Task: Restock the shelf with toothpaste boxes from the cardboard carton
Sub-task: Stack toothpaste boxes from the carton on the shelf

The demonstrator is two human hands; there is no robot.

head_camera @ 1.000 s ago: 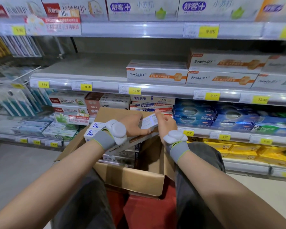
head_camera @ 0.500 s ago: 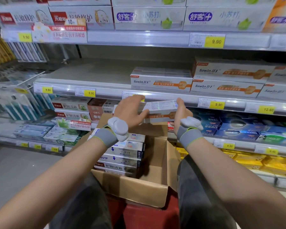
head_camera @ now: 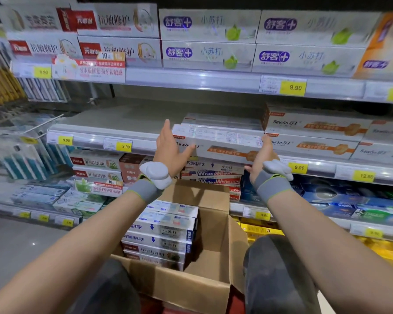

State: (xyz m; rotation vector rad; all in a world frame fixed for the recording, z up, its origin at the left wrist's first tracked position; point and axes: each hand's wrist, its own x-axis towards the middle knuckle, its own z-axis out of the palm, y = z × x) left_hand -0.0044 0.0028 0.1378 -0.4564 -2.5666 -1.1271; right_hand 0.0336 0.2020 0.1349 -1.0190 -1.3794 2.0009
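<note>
Toothpaste box held at the shelf edge, between two hands.
The left hand (head_camera: pixel 171 147), fingers straight, presses the box (head_camera: pixel 222 143) at its 9 o'clock end; the right hand (head_camera: pixel 262 155) grips the 3 o'clock end. The carton (head_camera: pixel 204 288) sits at 6 o'clock below the shelf (head_camera: pixel 114 120).

One head-worn wide-angle view faces forward and down, close to the shelf (head_camera: pixel 145 123).

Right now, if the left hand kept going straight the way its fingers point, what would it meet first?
Nothing close: the left hand, at the held Sawon box's left end, points up and back over the bare shelf. Probably the rear wall comes first, though depth is unclear.
</note>
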